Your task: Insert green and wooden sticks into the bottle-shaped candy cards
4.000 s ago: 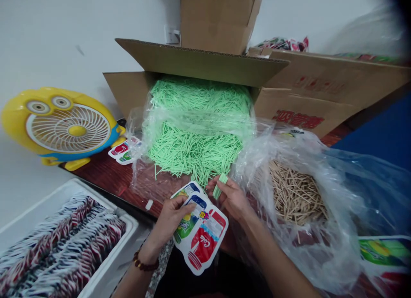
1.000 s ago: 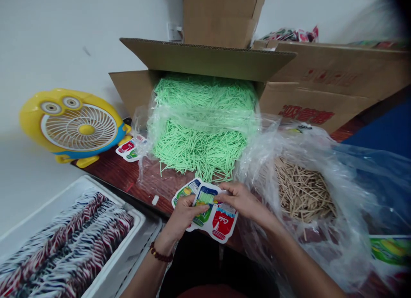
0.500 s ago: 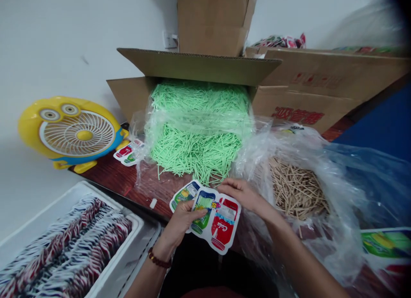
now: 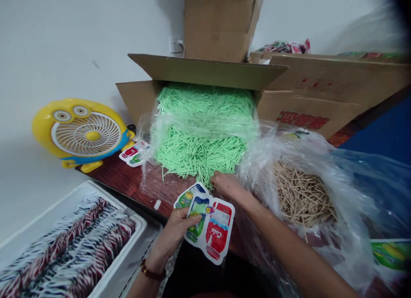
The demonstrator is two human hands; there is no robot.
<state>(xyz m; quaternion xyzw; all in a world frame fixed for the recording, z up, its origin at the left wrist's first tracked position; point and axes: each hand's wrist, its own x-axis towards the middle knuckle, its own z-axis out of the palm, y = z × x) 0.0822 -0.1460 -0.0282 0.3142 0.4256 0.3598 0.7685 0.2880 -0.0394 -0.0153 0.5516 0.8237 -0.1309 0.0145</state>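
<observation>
My left hand (image 4: 175, 229) grips a flat printed pouch (image 4: 208, 227) shaped like three drink bottles, its thumb pressed on the green middle section. My right hand (image 4: 226, 186) has reached forward to the near edge of the heap of green sticks (image 4: 201, 139). Its fingertips touch the sticks; the fingers curl down and what they hold is hidden. The green sticks spill out of a clear plastic bag lying in an open cardboard box (image 4: 205, 71) tipped on its side.
A clear bag of tan wooden sticks (image 4: 302, 195) lies on the right. A yellow cartoon desk fan (image 4: 81, 133) stands at the left, with spare pouches (image 4: 133, 153) beside it. A white tray (image 4: 105, 268) of finished packs sits at the lower left. More cardboard boxes (image 4: 327, 96) stand behind.
My right hand has left the pouch's top edge and moved forward to the green stick pile. My left hand has lowered the pouch slightly toward me.
</observation>
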